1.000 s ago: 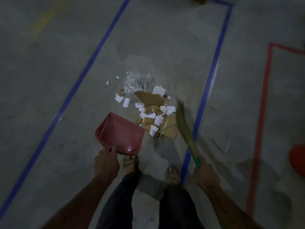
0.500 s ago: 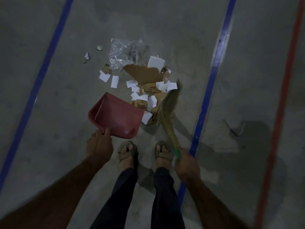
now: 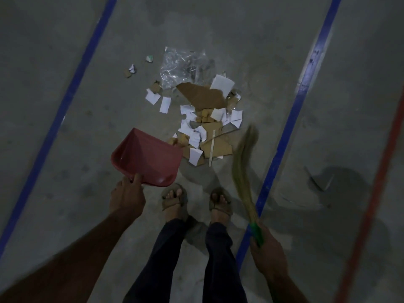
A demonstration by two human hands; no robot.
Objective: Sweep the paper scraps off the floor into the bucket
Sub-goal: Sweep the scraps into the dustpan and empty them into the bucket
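Dim concrete floor (image 3: pixel 65 215), seen from above, painted lines running up it.

Far left: a blue line (image 3: pixel 54 125) on the slant. Nothing lying on it.

Left hand (image 3: pixel 126 196) grips the near rim of a red dustpan (image 3: pixel 146 157), thumb hooked over the edge. The pan sits low with its open mouth facing right, touching the near edge of the scrap heap. Inside it looks bare; no scraps loaded yet, as far as the light allows.

Centre: the paper scraps (image 3: pixel 194 136) lie in a loose pile on the floor just ahead of two sandalled feet (image 3: pixel 175 199). White slips are mixed with torn brown cardboard (image 3: pixel 203 96) and a thin pale stick (image 3: pixel 212 147). Behind the pile, a crumpled clear plastic bag (image 3: pixel 181 68). A few stray bits (image 3: pixel 132 68) lie apart to the upper left, well clear of the pan.

Right: a grass broom (image 3: pixel 242 169), bristles blurred, just beside the pile's right edge. Right hand (image 3: pixel 265 252) is closed round its green handle (image 3: pixel 256 234).

Further right: a second blue line (image 3: pixel 290 127), then a red line (image 3: pixel 376 193). Something small and dark lies between them; cannot make it out.

Judgement: gathering mostly done, loading not begun. Bucket not in view. The large cardboard and the bag may jam at the pan's mouth; the strays need a separate pass.
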